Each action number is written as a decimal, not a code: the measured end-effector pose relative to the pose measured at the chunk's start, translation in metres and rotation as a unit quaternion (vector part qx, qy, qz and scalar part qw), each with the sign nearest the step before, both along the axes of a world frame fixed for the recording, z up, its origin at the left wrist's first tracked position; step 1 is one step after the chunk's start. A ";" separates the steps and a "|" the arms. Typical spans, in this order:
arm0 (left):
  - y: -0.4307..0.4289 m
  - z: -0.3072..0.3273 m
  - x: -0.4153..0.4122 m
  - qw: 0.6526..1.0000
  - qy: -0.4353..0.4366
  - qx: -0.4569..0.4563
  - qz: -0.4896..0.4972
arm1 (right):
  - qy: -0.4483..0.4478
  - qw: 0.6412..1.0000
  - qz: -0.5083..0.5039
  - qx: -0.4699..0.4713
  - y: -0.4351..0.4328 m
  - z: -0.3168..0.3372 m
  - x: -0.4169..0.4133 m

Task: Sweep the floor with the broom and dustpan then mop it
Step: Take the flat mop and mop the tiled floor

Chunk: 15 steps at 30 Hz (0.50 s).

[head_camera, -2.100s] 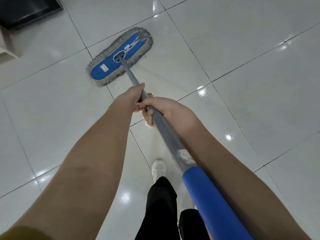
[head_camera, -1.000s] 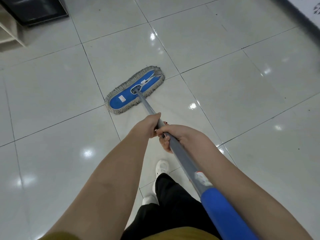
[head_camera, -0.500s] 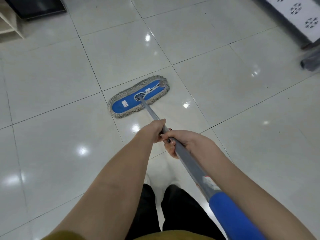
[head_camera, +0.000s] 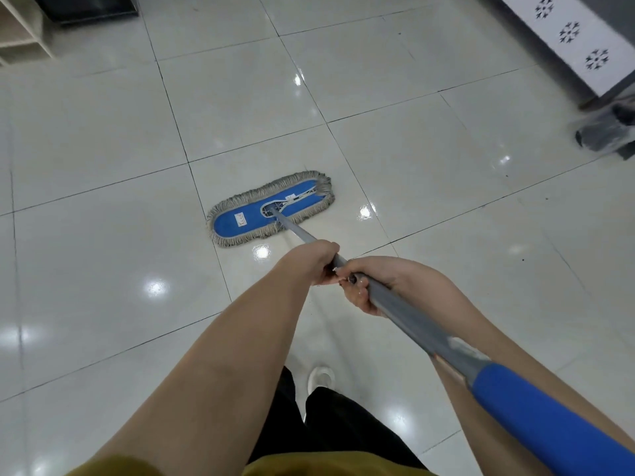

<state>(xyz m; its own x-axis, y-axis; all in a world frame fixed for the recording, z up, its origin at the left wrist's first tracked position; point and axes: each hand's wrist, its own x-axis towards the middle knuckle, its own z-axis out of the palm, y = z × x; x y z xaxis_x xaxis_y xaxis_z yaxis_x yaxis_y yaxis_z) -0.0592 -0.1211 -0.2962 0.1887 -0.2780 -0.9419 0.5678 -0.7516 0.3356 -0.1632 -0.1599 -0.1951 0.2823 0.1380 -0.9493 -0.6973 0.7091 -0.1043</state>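
Gripping the grey mop handle [head_camera: 405,312] with both hands, left hand [head_camera: 314,261] just ahead of right hand [head_camera: 381,281], blue flat mop head [head_camera: 271,209] flat on the glossy tiled floor [head_camera: 446,207]

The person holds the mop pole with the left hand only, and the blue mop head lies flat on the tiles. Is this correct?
Not only the left: in the head view the left hand and the right hand both grip the mop pole, right just behind left. The blue mop head lies flat on the tiles.
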 end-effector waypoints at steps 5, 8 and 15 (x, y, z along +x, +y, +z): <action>-0.015 0.020 -0.015 1.000 0.001 -0.020 -0.016 | -0.003 1.000 0.003 -0.007 -0.020 0.019 -0.015; -0.014 0.022 -0.010 0.999 0.016 -0.036 -0.015 | 0.004 1.000 0.022 -0.008 -0.024 0.019 -0.009; -0.017 0.027 0.028 0.995 0.070 -0.069 0.011 | -0.008 0.998 0.055 -0.020 -0.036 0.025 0.028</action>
